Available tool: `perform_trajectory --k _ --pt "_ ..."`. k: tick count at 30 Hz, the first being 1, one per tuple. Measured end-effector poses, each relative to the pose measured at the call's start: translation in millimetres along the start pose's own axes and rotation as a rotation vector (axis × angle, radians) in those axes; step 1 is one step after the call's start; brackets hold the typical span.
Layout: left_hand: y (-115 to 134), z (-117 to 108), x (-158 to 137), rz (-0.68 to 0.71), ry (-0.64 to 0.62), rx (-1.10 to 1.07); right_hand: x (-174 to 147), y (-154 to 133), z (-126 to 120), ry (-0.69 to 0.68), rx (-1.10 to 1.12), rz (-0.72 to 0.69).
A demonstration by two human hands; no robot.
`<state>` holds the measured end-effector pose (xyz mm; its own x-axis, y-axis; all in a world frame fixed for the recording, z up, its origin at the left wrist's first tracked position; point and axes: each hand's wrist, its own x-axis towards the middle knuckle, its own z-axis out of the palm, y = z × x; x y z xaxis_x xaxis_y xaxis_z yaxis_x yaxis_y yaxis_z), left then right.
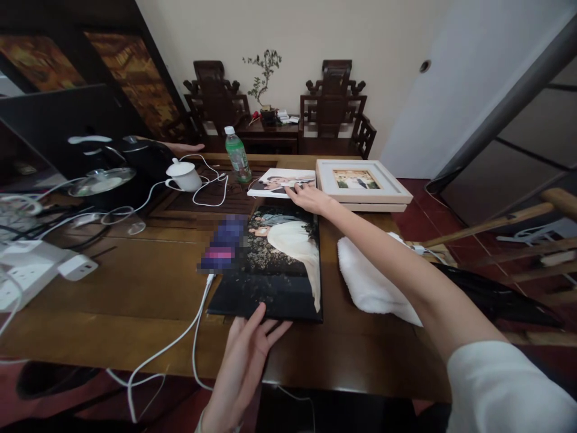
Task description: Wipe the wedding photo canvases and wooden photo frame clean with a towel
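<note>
A dark, glossy photo album [288,258], with a figure in a long white dress on its cover, lies on the table before me. My left hand [250,346] is at its front edge, thumb over the rim and fingers against or just under it. Beyond the album, my right hand [309,197] reaches over a white-edged photo panel [270,180], fingers stretched out on its near side. Right of that panel sit pale wooden picture frames [392,191], stacked, the top one holding a small photo. A phone [223,243], blurred out, touches the album's left side.
A white towel [360,276] lies under my right forearm. Behind are a green-labelled bottle [237,155] and a lidded white cup [184,175]. Cables, a white power strip [33,264] and a lidded pot [103,183] crowd the left. Another person's hand [187,147] shows at the far edge.
</note>
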<state>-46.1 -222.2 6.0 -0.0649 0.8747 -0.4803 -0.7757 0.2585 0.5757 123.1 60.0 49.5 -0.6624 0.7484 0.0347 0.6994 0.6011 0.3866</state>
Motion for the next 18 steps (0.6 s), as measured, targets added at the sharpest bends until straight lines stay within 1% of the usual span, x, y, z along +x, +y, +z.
perform_trajectory --k 6,9,15,18 --pt "1 3 4 0.027 -0.044 0.032 6 -11 -15 0.002 0.012 0.0" --pt "-2 1 7 0.032 -0.042 0.024 10 -13 -20 0.037 0.023 0.035" --pt "-4 -1 13 0.032 -0.075 -0.015 13 -7 -30 0.15 0.011 0.157" --pt "-3 3 18 0.044 -0.095 -0.014 11 0 -38 0.179 0.008 0.181"
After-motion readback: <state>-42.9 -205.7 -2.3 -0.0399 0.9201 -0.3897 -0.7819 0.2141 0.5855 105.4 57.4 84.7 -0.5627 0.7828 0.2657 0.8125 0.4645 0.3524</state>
